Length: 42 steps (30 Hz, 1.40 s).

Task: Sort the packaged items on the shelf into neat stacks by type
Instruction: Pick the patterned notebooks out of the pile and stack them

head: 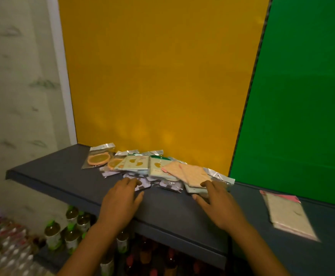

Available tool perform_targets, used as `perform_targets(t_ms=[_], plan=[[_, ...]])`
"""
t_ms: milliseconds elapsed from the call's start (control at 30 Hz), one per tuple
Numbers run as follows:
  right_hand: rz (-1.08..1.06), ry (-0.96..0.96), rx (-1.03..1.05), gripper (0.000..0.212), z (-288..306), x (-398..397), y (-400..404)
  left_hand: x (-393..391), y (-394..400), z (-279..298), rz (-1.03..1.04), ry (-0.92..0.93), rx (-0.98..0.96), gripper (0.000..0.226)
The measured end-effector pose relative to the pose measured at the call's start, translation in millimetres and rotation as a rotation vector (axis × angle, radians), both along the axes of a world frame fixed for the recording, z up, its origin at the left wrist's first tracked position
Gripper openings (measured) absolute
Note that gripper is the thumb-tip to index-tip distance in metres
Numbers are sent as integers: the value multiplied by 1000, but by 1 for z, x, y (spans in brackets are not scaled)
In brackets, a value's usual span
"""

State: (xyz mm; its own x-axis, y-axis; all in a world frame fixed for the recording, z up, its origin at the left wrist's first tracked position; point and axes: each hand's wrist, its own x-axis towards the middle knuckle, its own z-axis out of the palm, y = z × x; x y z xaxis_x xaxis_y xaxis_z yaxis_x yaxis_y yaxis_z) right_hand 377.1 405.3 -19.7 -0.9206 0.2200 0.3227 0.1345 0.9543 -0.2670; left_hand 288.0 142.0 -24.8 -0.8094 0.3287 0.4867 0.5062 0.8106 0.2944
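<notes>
Pile of packets (154,170): it is lying in a loose heap at the centre of the frame, on the grey shelf (59,176), pushed up against the yellow panel (158,76).
Orange round packets (98,158): two are sitting at the pile's upper-left edge, in clear sleeves, one overlapping the next.
Pale cards with yellow shapes (135,163): two are lying side by side in the middle of the heap.
Peach cloth packets (186,172): they are fanning out at the right of the pile, resting over a pale blue-green packet (195,189).
Dark patterned packets (170,185): they are poking out from under the front of the heap.
Your left hand (120,200): you are reaching in at lower centre with fingers fairly straight, fingertips touching the dark packets at the pile's front edge, thumb spread to the right; it is gripping nothing.
Your right hand (216,202): you are laying it at the pile's right end, fingers reaching onto the peach and blue-green packets, thumb spread wide to the left; I cannot tell whether it is pinching one.
Separate stack (288,214): pale packets with a pink edge are lying well apart at the right of the frame, on the same shelf before the green panel (302,96).
Bottles (71,234): they are standing below the shelf at lower left.
</notes>
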Motion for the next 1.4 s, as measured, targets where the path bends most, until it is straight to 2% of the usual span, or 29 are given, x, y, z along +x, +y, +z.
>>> perform_targets(t_ms=[467,833,1000,1167,1267,1400], plan=[[150,37,-58,49,7,-122,-66,-77,-67,-12,114,-106,95,37],[162,63,-75,48,1,-223,-63,-174,-29,4,154,-194,185,30],[117,59,-103,47,-11,-254,-62,-208,-6,-13,196,-300,118,56],[51,54,-170,42,-24,-269,-68,-227,0,-25,222,-280,1,74],[24,55,-181,40,-25,-276,-72,-244,-4,-27,159,-328,6,75],[-30,66,-165,39,-21,-278,-79,-268,-17,-22,69,-504,26,72]])
